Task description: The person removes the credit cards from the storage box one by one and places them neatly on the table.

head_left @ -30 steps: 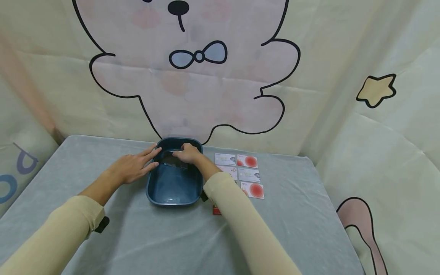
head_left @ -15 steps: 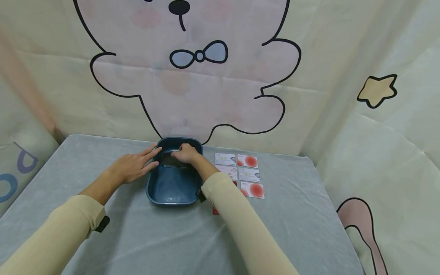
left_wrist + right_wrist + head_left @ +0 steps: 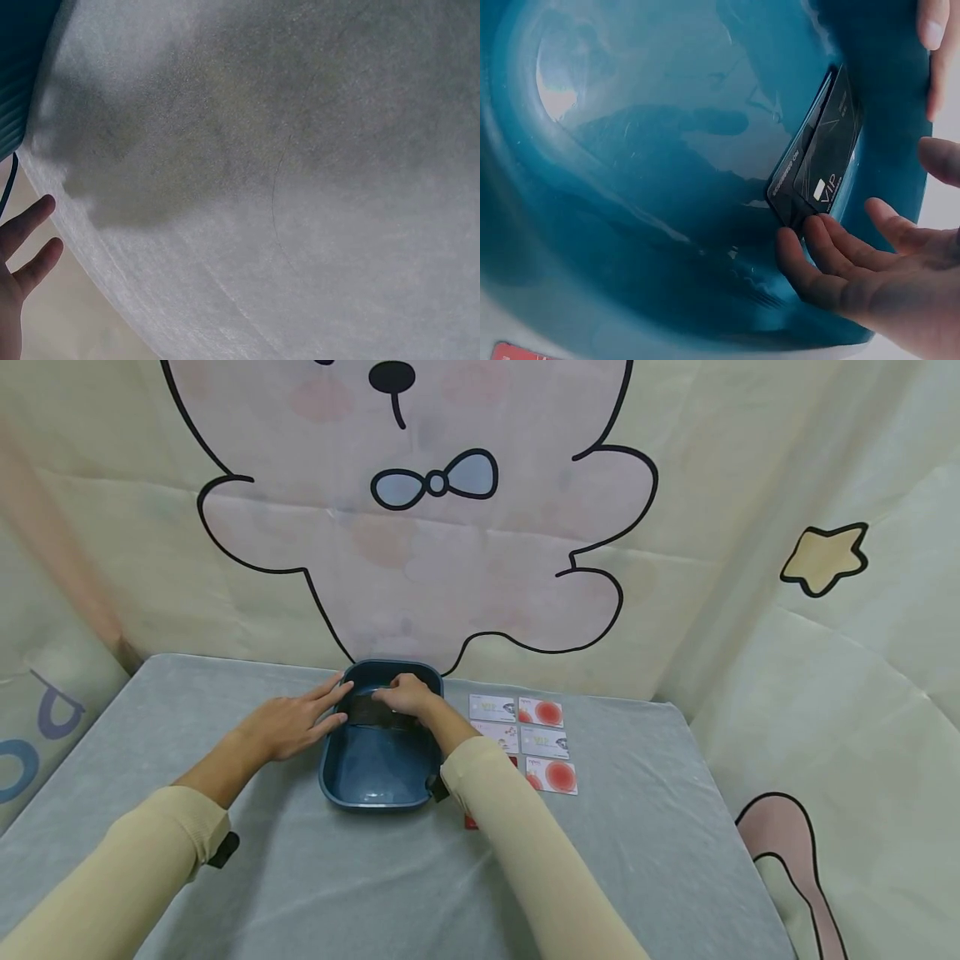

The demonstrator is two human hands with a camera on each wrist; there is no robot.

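Observation:
A dark blue basin (image 3: 371, 772) stands at the back of the cloth-covered table. Inside it, two overlapping black cards (image 3: 829, 142) lie near the far end; the front one reads VIP. My right hand (image 3: 408, 695) reaches into the basin. Its fingertips (image 3: 817, 229) touch the short end of the black cards, while its lowest fingers partly cover their corner. The thumb looks apart from the cards in the right wrist view. My left hand (image 3: 288, 725) has its fingers straight and spread, with fingertips on the basin's left rim.
To the right of the basin, several printed cards (image 3: 543, 742) lie in rows on the grey tablecloth (image 3: 637, 843). Partly under my right sleeve, a red card (image 3: 471, 822) shows. A printed curtain (image 3: 517, 602) rises behind the table's back edge.
The black cards look shiny a second ago and dull dark now, so their tilt has shifted slightly. My right hand has barely moved; my left hand stays on the rim.

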